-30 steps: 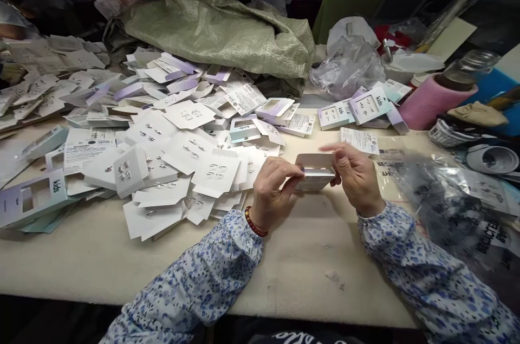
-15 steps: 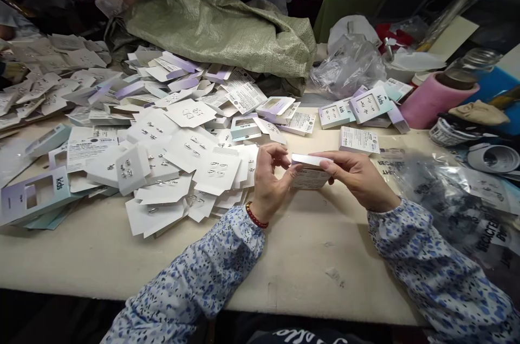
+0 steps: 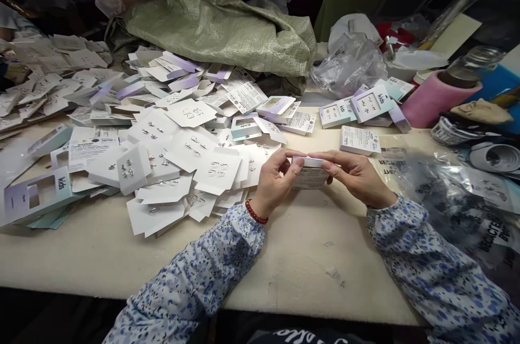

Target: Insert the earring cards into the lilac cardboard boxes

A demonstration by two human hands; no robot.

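Note:
A small printed cardboard box [image 3: 309,177] stands upright in front of me, its narrow end facing up and its label side toward me. My left hand [image 3: 277,177] pinches the box's upper left corner, thumb on the near face. On the opposite side, my right hand [image 3: 352,173] grips the upper right corner, fingertips along the top edge. The fingers partly cover the top end. To the left lies a heap of white cards bearing earrings [image 3: 217,169]. Just beyond my right hand a closed box [image 3: 359,140] lies label side up.
Filled kids boxes [image 3: 371,104] sit at the back right near a pink roll [image 3: 441,97]. A green woven sack [image 3: 227,30] covers the far side, with people's hands behind it. Clear plastic bags [image 3: 459,198] lie at the right. An empty kids box [image 3: 38,195] rests far left.
My left fingers have come in from beside the box onto its top left corner. My right fingers have extended along the top edge. The box stays in about the same place.

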